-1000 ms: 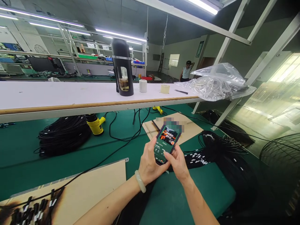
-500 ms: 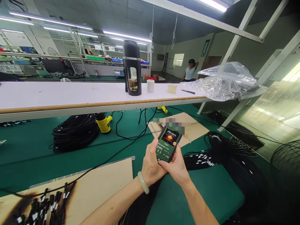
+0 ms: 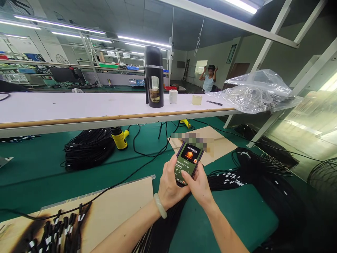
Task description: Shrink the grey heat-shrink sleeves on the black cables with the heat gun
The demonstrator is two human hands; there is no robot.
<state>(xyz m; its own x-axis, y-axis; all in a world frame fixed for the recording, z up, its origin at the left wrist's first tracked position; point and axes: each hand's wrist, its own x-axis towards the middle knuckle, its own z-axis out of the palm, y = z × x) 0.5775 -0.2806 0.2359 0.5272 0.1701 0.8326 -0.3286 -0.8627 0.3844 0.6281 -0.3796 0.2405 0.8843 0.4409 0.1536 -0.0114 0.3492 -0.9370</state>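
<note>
A smartphone [image 3: 190, 158] with a lit screen is held up over the green bench, tilted toward me. My left hand [image 3: 168, 184] is wrapped round its left side and lower end, a pale bangle on that wrist. On the other side, my right hand [image 3: 200, 186] grips the phone's right edge, and its thumb lies over the lower screen. The fingers behind the phone are hidden. Just beyond the phone lies a sheet of brown board [image 3: 221, 144], partly blurred out. Bundled black cables [image 3: 229, 181] with white tags lie to the right of my hands.
A raised white shelf [image 3: 79, 109] crosses in front, bearing a black flask [image 3: 154, 79], tape rolls [image 3: 197, 100], tweezers [image 3: 214, 103] and a plastic bag [image 3: 258, 93]. Below are a cable coil [image 3: 89, 149], a yellow tool [image 3: 120, 140] and a scorched board [image 3: 118, 207]. A person [image 3: 209, 79] stands far back.
My right thumb has moved up from the phone's lower edge onto the screen. The view has shifted slightly left. The person at the back now has both arms raised to the head.
</note>
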